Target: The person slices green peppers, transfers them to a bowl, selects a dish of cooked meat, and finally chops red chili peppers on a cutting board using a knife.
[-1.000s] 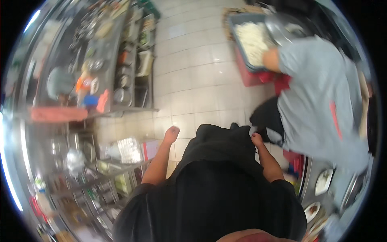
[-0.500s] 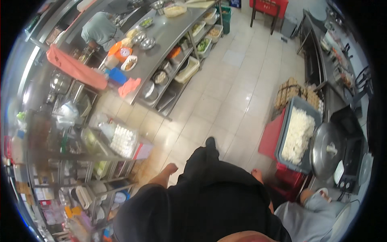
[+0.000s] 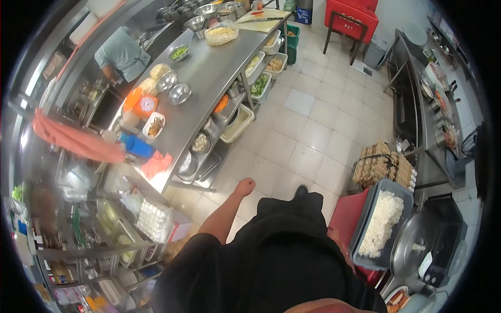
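Note:
My left hand (image 3: 245,187) hangs at the end of a bare forearm over the tiled floor, its fingers curled closed and nothing seen in them. It is apart from the nearest corner of the steel table (image 3: 209,107). My right hand (image 3: 333,235) shows only in part beside my dark clothing; its fingers are hidden. It is nearest to a grey tub (image 3: 358,245) of white rice-like food (image 3: 383,224), which stands by a red box (image 3: 347,211). One dark shoe (image 3: 301,191) points forward on the tiles.
Bowls, an orange scale (image 3: 142,105) and a pink cloth (image 3: 156,164) lie on the table; food tubs fill its shelves. Egg trays (image 3: 376,164) and a large round lid (image 3: 415,245) are right. Crowded shelving (image 3: 104,250) stands left. A person (image 3: 122,55) works behind the table.
The view has moved forward along the aisle. My left forearm has swung forward and shows more. The person in grey at the lower right is out of view.

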Tool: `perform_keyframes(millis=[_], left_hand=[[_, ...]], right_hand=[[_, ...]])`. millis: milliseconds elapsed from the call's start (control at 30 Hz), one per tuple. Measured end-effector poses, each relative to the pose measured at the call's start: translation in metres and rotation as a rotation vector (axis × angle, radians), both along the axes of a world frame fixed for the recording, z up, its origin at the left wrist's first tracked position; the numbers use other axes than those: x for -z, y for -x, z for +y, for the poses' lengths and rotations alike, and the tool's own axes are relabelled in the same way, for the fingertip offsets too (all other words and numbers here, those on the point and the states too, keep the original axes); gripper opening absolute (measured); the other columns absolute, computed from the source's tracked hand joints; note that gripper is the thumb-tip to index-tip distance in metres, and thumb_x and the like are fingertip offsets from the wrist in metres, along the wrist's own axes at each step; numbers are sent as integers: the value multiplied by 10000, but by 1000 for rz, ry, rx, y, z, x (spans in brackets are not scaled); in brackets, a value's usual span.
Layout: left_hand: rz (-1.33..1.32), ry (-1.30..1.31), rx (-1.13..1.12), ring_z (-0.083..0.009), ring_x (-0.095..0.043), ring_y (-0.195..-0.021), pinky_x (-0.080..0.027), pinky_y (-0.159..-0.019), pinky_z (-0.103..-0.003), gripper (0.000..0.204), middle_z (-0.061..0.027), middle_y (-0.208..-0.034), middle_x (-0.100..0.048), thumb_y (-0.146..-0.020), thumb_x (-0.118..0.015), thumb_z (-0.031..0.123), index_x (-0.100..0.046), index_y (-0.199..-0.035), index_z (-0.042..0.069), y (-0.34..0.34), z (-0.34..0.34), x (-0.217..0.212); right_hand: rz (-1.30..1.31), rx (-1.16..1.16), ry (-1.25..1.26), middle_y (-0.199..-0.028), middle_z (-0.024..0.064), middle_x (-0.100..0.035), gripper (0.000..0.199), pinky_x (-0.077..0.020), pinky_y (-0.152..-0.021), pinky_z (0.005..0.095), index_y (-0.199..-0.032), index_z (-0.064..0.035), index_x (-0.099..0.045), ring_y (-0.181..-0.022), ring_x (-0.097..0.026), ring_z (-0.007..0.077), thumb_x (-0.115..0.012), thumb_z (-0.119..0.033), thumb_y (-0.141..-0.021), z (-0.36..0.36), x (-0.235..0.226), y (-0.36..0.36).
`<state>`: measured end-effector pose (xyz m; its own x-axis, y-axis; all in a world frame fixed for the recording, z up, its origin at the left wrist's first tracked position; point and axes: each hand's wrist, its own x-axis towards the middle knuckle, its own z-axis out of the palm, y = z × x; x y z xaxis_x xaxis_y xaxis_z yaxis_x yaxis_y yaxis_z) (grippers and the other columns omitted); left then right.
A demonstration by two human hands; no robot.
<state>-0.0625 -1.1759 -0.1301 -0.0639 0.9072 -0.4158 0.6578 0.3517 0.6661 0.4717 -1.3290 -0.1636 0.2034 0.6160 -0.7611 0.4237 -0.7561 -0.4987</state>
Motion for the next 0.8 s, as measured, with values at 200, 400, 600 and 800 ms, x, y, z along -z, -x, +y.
perform_keyframes(millis=[200, 400, 600, 800], left_hand=[[124, -54, 56, -380, -672, -976, -533, -849, -470, 296, -216, -971, -707, -892, -581, 292, -697, -931, 22, -12, 73, 25], [717, 219, 654, -358, -685, -983, -557, -852, -477, 221, -167, -976, -731, -850, -566, 168, -757, -886, 64, 61, 37, 41], [219, -6, -307, -377, -667, -992, -531, -862, -444, 282, -211, -977, -701, -905, -585, 276, -710, -923, 23, -12, 186, 6], [79, -38, -396, -366, -677, -942, -533, -821, -434, 250, -185, -948, -704, -902, -604, 267, -699, -943, 39, -40, 332, -21]], right_hand=[[72, 47, -26, -796, 115, -662, 281, -513, -447, 375, -1169, -27, -643, -550, -627, 218, -546, -170, -948, 154, 71, -34], [83, -297, -38, -729, 161, -649, 182, -523, -447, 417, -920, -32, -663, -507, -636, 282, -515, -129, -877, 341, 86, -59], [-129, -532, -116, -648, 164, -621, 179, -537, -421, 421, -944, -21, -674, -486, -643, 283, -544, -110, -861, 558, 103, -136], [44, -255, -181, -983, 166, -683, 438, -539, -506, 336, -1309, -15, -576, -641, -676, 215, -598, -178, -903, 712, 22, -29]])
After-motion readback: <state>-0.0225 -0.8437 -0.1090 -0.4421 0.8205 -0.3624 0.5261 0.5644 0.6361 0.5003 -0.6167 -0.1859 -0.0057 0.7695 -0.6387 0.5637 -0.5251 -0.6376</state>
